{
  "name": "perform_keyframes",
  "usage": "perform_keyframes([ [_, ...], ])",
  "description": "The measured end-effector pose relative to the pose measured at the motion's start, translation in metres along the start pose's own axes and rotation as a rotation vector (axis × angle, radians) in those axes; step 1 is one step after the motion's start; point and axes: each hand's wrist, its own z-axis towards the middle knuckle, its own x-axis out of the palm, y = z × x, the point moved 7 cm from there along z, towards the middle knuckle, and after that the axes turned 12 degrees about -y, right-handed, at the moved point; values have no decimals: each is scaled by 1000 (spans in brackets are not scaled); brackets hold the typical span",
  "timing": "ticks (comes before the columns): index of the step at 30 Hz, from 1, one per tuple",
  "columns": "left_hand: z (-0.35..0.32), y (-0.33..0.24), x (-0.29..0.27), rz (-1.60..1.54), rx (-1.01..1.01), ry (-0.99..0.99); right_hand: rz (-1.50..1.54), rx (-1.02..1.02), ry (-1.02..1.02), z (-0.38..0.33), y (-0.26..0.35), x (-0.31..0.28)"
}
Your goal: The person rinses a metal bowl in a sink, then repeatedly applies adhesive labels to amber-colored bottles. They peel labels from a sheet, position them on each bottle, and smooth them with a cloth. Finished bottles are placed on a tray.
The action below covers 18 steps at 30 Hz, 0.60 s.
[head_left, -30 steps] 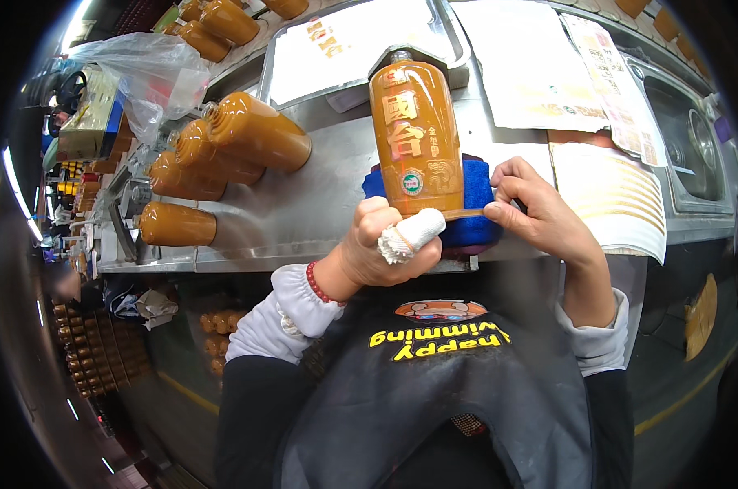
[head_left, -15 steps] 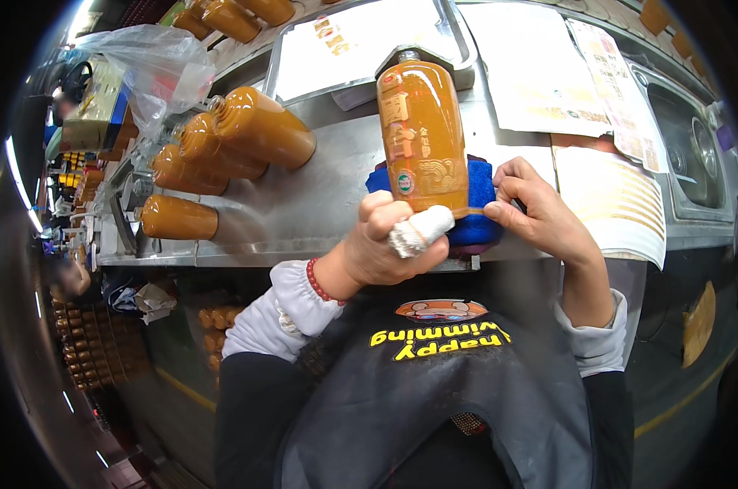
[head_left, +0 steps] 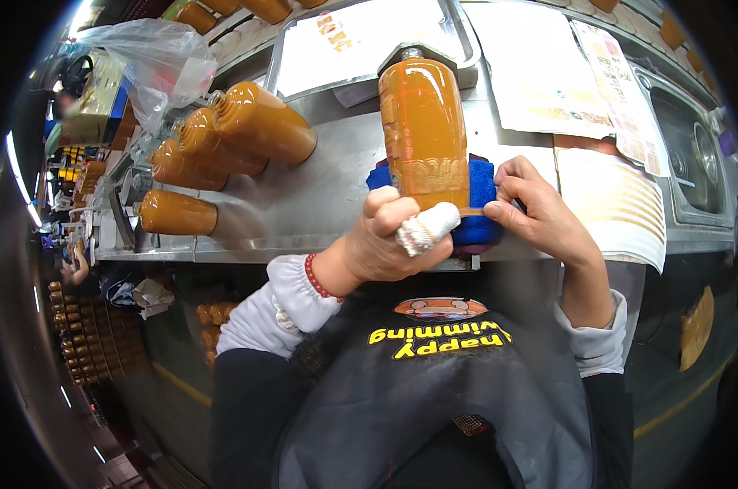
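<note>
Bottle (head_left: 422,122) of orange liquid lying on its side at upper centre of the frame, cap end pointing away, lower part bedded on a blue cloth (head_left: 485,189) on the steel counter (head_left: 320,196). Judging from the grip, pressing a pale patterned label band (head_left: 426,175) round the lower part of the bottle. Left hand (head_left: 389,244) curling loosely against the bottle's near end, its white-wrapped finger (head_left: 430,228) bearing on the band's lower edge. Right hand (head_left: 540,216) pinching at the right side, fingertips meeting where band, bottle and cloth come together; not possible to tell whether pinching the band's loose end or the cloth. Probably calling next for steady pressure along the band while keeping the round bottle from rolling on the cloth. Further out, lying at upper left, four more orange bottles (head_left: 259,122) beside a clear plastic bag (head_left: 153,57); at upper right, white paper sheets (head_left: 540,73), and a sheet of striped labels (head_left: 614,204) hanging over the counter edge at right.
</note>
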Motion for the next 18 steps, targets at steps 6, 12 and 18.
perform_keyframes([
  [6,-8,1,-4,15,0,-16,56,-27,23,0,2,1],
  [12,-9,2,-1,-20,-49,23,141,10,41,3,-4,2],
  [18,1,0,4,-24,36,-16,128,-80,44,1,6,0],
])
